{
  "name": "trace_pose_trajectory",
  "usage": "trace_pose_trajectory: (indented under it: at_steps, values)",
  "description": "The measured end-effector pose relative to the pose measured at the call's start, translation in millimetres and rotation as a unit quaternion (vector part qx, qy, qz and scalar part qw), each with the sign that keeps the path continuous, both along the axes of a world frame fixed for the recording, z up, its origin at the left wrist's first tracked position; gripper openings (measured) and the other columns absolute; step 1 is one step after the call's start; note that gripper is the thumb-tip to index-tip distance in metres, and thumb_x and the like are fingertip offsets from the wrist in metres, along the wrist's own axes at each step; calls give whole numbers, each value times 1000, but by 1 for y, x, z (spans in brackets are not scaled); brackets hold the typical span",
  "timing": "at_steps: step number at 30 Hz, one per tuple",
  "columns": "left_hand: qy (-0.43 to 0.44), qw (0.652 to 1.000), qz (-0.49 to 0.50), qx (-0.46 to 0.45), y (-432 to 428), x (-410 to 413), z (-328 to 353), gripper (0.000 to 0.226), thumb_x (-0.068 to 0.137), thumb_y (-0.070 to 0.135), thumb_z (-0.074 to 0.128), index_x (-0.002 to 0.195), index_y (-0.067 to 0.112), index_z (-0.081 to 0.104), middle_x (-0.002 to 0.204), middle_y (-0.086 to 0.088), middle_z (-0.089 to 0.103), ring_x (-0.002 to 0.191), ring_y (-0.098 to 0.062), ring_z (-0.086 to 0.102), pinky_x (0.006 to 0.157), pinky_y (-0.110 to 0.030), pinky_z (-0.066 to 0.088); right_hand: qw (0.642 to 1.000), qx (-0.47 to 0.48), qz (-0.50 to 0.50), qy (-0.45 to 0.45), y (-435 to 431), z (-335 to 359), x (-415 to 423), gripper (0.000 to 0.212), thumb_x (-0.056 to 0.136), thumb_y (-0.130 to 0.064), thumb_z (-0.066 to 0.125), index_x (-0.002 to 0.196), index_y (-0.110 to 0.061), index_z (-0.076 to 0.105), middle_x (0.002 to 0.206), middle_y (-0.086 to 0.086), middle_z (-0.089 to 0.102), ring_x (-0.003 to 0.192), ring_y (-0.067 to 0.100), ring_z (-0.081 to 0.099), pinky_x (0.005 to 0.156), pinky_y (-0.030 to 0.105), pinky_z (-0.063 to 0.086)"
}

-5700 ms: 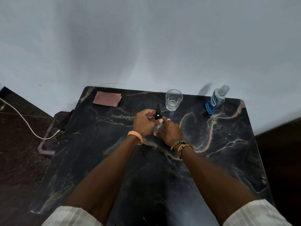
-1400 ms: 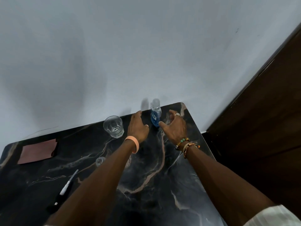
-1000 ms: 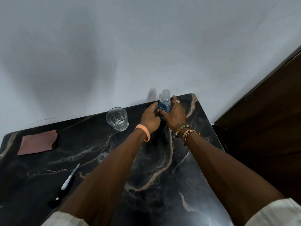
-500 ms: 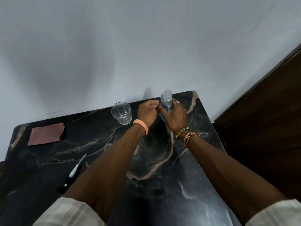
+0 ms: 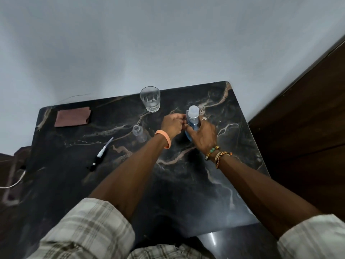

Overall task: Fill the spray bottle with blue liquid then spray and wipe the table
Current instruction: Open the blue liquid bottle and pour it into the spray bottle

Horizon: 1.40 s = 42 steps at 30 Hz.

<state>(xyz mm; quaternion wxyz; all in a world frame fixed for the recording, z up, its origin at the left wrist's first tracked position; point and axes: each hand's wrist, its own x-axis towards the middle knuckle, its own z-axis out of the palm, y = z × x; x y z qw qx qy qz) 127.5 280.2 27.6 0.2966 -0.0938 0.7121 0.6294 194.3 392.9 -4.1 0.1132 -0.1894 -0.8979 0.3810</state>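
Table [image 5: 186,184]: black marble-look slab, glossy, pale tan and white veins, rounded corners; stands against a plain grey-white wall [image 5: 130,43].
Blue liquid bottle [image 5: 193,119]: clear plastic, blue liquid inside, frosted translucent cap on top; upright, toward the far right part of the table, between the two hands. Whether its base touches the slab cannot be told, the hand hides it.
Right hand [image 5: 203,135]: wrapped around the bottle's lower body from the near right side, fingers curled snug, a ring on one finger; beaded and woven bracelets at the wrist.
Left hand [image 5: 172,124]: loosely curled, fingertips pinched in against the bottle's left side below the cap; exact hold too small to make out. Smooth peach silicone band on the wrist.
Spray bottle [image 5: 139,133]: small, clear, cylindrical, open neck with no top on it; stands just left of the left wrist, apart from both hands. Looks empty.
Spray head [image 5: 100,156]: black nozzle with white collar and thin translucent dip tube; lies flat on the slab, left of the small bottle, well apart from it.
Glass tumbler [image 5: 150,99]: clear, faceted base, some clear liquid at the bottom; near the far edge.
Cloth [image 5: 72,116]: flat, dusty pink, roughly rectangular; far left corner.
Sleeves [image 5: 89,227]: pale plaid fabric, rolled above the elbows.
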Motion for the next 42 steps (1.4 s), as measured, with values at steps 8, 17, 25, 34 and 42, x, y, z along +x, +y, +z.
trace_pose_trajectory:
  at_steps: [8,17,25,34,42]
  values:
    - [-6,1000,-21,-4,-2,19,-20,37,89,-13,42,96,13,68,82,-2,71,64,-7,63,48,-16,48,999,-12,-14,-40,-1,-10,20,44,81,-33,75,116,-14,57,107,5,69,93,21,65,73,27,49]
    - [85,992,-63,-69,-6,17,-26,33,84,-6,53,102,15,70,102,-8,73,83,-13,65,73,-26,54,998,-7,-9,-55,0,-10,19,56,76,-38,78,121,-16,53,112,5,66,100,23,64,79,33,53]
    - [408,893,-95,-163,-16,27,-5,34,97,19,53,130,14,57,124,-3,60,115,-17,56,100,-35,48,999,-3,42,-29,7,-1,22,50,86,-51,65,121,-17,55,109,4,68,96,21,64,81,38,54]
    - [482,821,-224,-209,-10,30,-2,48,101,35,49,143,13,45,140,-8,54,130,-23,47,112,-38,37,998,23,34,-45,5,1,26,38,91,-51,55,115,-21,55,80,-7,61,67,14,60,57,26,44]
    - [489,829,-179,-205,-1,29,9,36,95,34,60,122,12,66,122,-8,67,114,-23,61,96,-22,34,998,27,10,-54,5,1,26,35,85,-56,58,99,-24,58,68,-11,53,61,13,55,54,29,45]
